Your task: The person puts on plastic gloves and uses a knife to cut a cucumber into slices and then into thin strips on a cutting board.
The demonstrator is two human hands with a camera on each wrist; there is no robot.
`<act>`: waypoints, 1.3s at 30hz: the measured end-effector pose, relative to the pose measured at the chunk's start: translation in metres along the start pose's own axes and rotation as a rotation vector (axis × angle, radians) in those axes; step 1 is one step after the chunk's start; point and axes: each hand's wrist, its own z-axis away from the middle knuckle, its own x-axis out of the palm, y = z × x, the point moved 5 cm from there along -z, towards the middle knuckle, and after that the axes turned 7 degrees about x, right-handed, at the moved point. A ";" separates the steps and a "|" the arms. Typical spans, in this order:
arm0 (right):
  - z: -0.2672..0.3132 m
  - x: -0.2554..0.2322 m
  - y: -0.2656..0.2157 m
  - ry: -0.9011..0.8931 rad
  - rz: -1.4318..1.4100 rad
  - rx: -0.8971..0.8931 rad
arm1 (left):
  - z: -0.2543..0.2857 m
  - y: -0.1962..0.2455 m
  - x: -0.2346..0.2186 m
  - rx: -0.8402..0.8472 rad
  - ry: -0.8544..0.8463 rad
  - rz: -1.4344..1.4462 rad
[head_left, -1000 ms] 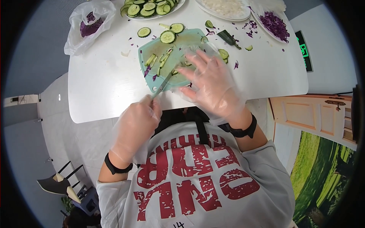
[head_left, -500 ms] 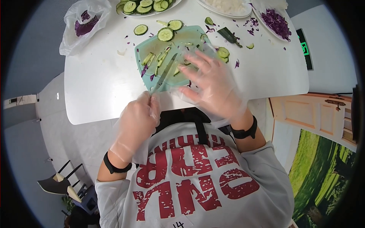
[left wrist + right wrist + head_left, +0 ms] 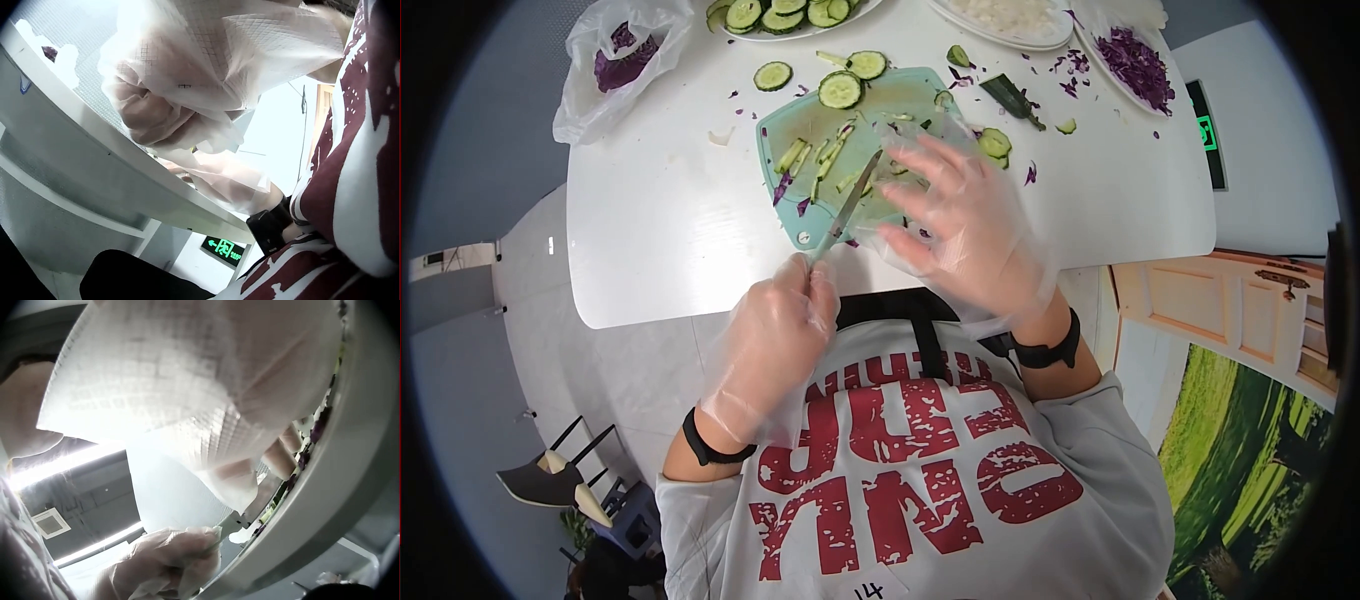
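My left hand [image 3: 775, 325], in a clear plastic glove, grips the handle of a small knife [image 3: 852, 208]. Its blade points up and right across the pale green cutting board [image 3: 900, 92], the tip close to the right fingers. In the left wrist view the left hand [image 3: 162, 106] is curled, the blade hidden. Gloved too, my right hand [image 3: 975, 230] is spread over the board's right side, fingers extended above cut cucumber bits it partly covers. Several cucumber sticks [image 3: 828, 160] lie left of the blade. Cucumber rounds [image 3: 840, 90] sit at the board's far edge.
Around the board on the white table [image 3: 670, 220] are a cucumber end piece [image 3: 1008, 100], more slices [image 3: 994, 145] and purple cabbage scraps. Further back stand a plate of cucumber slices [image 3: 785, 20], white shreds [image 3: 1005, 15], shredded purple cabbage [image 3: 1135, 68] and a plastic bag [image 3: 580, 115] holding cabbage.
The knife tip has moved away from my body, then right toward the right fingers. My left hand has shifted slightly right and closer to my body. The right hand stays spread in nearly the same place.
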 end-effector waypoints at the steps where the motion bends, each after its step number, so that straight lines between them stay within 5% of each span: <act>1: 0.000 0.001 0.000 0.001 0.003 -0.001 | 0.000 0.000 0.000 0.001 0.000 -0.006; 29: 0.006 -0.010 0.014 -0.031 0.021 0.083 | -0.003 -0.005 -0.008 -0.042 -0.003 -0.087; 39: 0.005 -0.009 0.013 -0.006 0.025 0.068 | -0.008 -0.001 -0.014 0.139 0.071 -0.356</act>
